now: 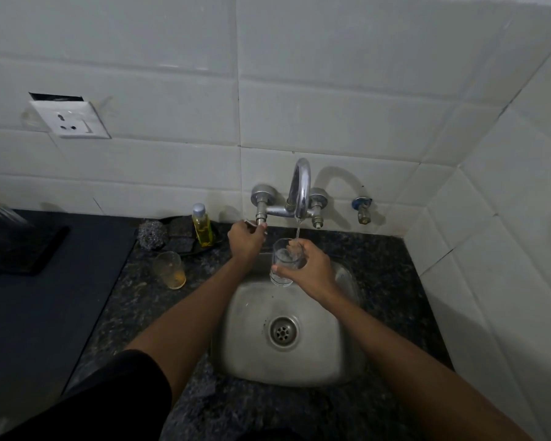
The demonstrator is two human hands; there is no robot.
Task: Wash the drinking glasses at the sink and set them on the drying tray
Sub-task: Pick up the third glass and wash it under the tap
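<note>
My right hand (pixel 309 268) grips a clear drinking glass (pixel 283 265) upright over the steel sink (pixel 252 361), right under the tap spout (pixel 301 189). A thin stream of water (pixel 297 232) falls into the glass. My left hand (pixel 245 240) holds the left tap handle (pixel 260 218), fingers curled round it. A second glass (pixel 170 269) with a little yellow liquid at the bottom stands on the dark granite counter (pixel 134 300) left of the sink. A black tray (pixel 23 249) lies at the far left.
Behind the second glass are a steel scrubber (pixel 150 234), dark sponges (pixel 180 232) and a bottle of yellow dish soap (pixel 202 227). A small valve (pixel 362 209) sticks out of the tiled wall on the right. A wall socket (pixel 72 120) hangs upper left.
</note>
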